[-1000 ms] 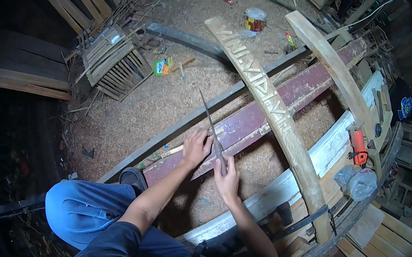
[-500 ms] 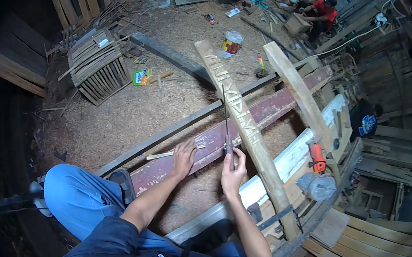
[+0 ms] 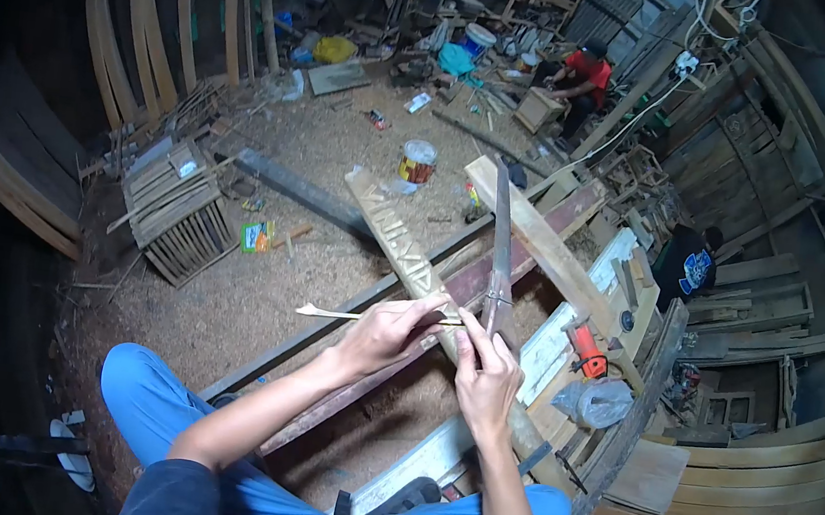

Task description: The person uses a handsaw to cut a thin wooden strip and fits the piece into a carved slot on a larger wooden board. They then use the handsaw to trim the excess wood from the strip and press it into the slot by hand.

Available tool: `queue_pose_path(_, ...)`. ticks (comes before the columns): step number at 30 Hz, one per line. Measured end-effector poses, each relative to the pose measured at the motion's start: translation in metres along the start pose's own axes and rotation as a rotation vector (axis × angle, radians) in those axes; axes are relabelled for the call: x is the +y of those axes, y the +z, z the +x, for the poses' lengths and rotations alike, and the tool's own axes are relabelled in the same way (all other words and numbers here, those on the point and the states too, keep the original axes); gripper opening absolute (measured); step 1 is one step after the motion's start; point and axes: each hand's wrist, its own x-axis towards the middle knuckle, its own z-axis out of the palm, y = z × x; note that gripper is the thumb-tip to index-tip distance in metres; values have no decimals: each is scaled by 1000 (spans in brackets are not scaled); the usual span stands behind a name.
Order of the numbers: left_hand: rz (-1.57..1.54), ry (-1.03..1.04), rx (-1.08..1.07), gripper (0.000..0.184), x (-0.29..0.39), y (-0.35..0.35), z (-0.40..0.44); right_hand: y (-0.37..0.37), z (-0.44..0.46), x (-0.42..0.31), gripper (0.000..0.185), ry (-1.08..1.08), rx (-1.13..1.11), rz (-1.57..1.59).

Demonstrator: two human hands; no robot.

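Note:
A thin pale wooden strip (image 3: 331, 313) is pinched in my left hand (image 3: 386, 337), its widened end sticking out to the left. My right hand (image 3: 489, 371) grips a handsaw (image 3: 505, 212) near its base, with the long dark blade pointing up and away; no teeth can be made out. The fingers of my right hand also reach the strip's right end. Both hands are over a light plank (image 3: 390, 230) bearing a zigzag pattern, whose nearer part they cover. Beneath it, crosswise, lies a reddish board (image 3: 470, 289).
A second plank (image 3: 540, 236) lies to the right, near an orange power tool (image 3: 586, 349) and a plastic bag (image 3: 593, 402). Slatted crate (image 3: 176, 208) at left, paint can (image 3: 417, 163) ahead. A person in red (image 3: 584, 80) sits far back; another person (image 3: 688, 266) is at right.
My left hand has lifted the strip off the reddish board and brought it right, over the patterned plank. The saw blade has turned its flat side into view. My view has tilted up.

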Motion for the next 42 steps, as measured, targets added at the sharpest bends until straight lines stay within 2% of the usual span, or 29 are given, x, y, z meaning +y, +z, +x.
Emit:
queue_pose_path(2,82,140,8,60,21,-31,26,-6,11,-10,24,-29,72,70)
queue_pose_path(5,185,165,-50,56,39,-63,41,-6,22,-23,15,-61,140,254)
queue_pose_path(7,401,39,-34,40,55,-77,41,-4,22,-28,15,-115,174,272)
queue_pose_path(8,406,42,-32,40,55,-81,41,-3,22,-30,14,-156,210,284)
queue_pose_path(10,426,124,27,27,53,-87,37,-2,19,-36,14,-138,197,274)
queue_pose_path(11,439,100,36,23,57,-88,34,-2,18,-38,14,-145,196,277)
queue_pose_path(16,404,105,32,24,62,-100,32,1,15,-51,15,-130,196,366)
queue_pose_path(18,458,194,108,24,61,-102,30,1,13,-56,17,-121,200,359)
queue_pose_path(25,501,275,184,24,57,-107,23,9,14,-57,26,-276,273,401)
queue_pose_path(29,505,296,153,23,58,-108,24,10,12,-47,25,-277,218,319)
queue_pose_path(31,466,209,-24,26,58,-108,23,9,11,-44,23,-259,182,268)
queue_pose_path(34,326,94,-123,27,58,-109,31,7,15,-43,20,-203,92,336)
queue_pose_path(37,302,52,-136,26,52,-105,30,10,16,-41,22,-77,-44,352)
queue_pose_path(40,301,9,-156,25,50,-104,29,12,18,-39,21,-21,-157,373)
queue_pose_path(42,310,-13,-178,24,49,-103,29,14,19,-40,21,-37,-156,365)
